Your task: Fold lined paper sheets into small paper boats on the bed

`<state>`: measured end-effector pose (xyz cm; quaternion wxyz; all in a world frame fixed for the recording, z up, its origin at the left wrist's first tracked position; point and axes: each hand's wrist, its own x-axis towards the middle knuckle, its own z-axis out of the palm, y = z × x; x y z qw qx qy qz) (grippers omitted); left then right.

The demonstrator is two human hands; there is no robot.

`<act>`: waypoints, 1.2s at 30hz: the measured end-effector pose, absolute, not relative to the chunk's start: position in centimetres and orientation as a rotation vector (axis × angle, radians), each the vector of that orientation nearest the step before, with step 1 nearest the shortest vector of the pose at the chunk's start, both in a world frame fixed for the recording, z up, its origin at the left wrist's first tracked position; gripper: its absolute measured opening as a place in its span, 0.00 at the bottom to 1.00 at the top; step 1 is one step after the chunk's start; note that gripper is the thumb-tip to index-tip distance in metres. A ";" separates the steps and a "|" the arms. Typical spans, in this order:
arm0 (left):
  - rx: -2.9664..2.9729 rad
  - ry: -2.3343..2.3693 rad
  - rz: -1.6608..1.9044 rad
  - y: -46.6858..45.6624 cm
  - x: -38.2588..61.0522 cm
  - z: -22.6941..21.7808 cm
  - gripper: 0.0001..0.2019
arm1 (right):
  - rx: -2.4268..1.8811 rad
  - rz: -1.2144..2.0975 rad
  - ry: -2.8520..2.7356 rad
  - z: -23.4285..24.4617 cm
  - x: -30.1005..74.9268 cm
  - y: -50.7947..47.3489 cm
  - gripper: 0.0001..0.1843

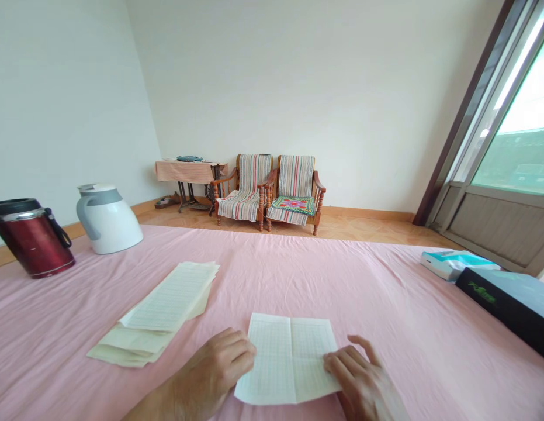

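Note:
A sheet of grid-lined paper (272, 362) with crossing fold creases lies in front of me on the pink cloth. My left hand (221, 365) has its fingers closed at the sheet's left edge, thumb and fingertips pinching it. At the right edge, my right hand (357, 371) holds the sheet between thumb and fingers, with one finger lifted away from the others. The underside of the sheet and the right thumb are partly hidden. To the left lies a loose stack of similar lined papers (162, 310), slightly fanned out.
A dark red flask (35, 242) and a white and grey jug (114, 219) stand at the left. Toward the right edge lie a tissue pack (456, 263) and a black box (503, 304). Beyond the pink cloth (298, 263) are two wooden chairs (318, 199) and a small table (184, 171).

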<state>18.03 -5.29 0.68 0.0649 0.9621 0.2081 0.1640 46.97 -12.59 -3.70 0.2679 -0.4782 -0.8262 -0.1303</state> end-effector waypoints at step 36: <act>2.143 1.539 0.705 -3.7 21.1 -1.7 0.16 | -2.005 0.278 -1.674 -5.3 47.3 -7.6 0.04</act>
